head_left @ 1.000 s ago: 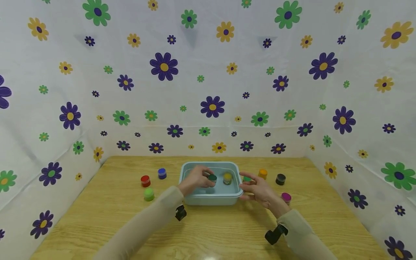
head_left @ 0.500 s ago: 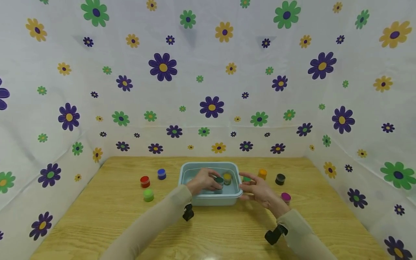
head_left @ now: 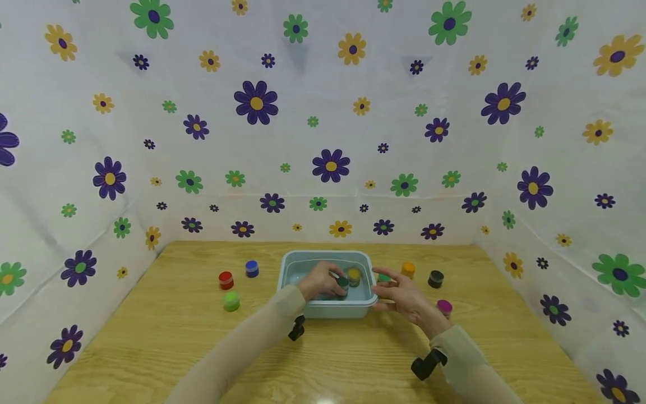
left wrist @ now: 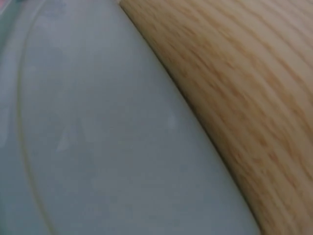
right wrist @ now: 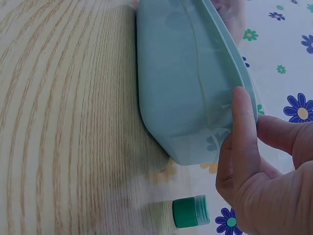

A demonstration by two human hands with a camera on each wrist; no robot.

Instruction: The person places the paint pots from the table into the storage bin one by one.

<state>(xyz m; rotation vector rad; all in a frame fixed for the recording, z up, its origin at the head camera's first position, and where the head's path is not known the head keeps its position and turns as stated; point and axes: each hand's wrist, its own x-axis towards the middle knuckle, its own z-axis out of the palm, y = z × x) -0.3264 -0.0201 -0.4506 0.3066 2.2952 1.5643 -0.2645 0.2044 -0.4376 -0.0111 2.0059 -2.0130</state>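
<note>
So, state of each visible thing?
Light blue plastic tub: upright, touched by right hand
Dark green cylindrical jar: in tub, gripped by left hand
Yellow cylindrical jar: standing in tub
Red cylindrical jar: standing, untouched
Blue cylindrical jar: standing, untouched
Lime cylindrical jar: standing, untouched
Green cylindrical jar: standing, untouched
Orange cylindrical jar: standing, untouched
Black cylindrical jar: standing, untouched
Magenta cylindrical jar: standing, partly hidden

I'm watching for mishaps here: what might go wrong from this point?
1. The left hand holds a small dark-green-topped round jar close to a small yellow-topped round jar, which it might bump.
2. The right hand touches the side of the pale blue plastic tub; an uneven push could shift it.
3. A small green cylindrical jar stands outside near those fingers and may get knocked.
</note>
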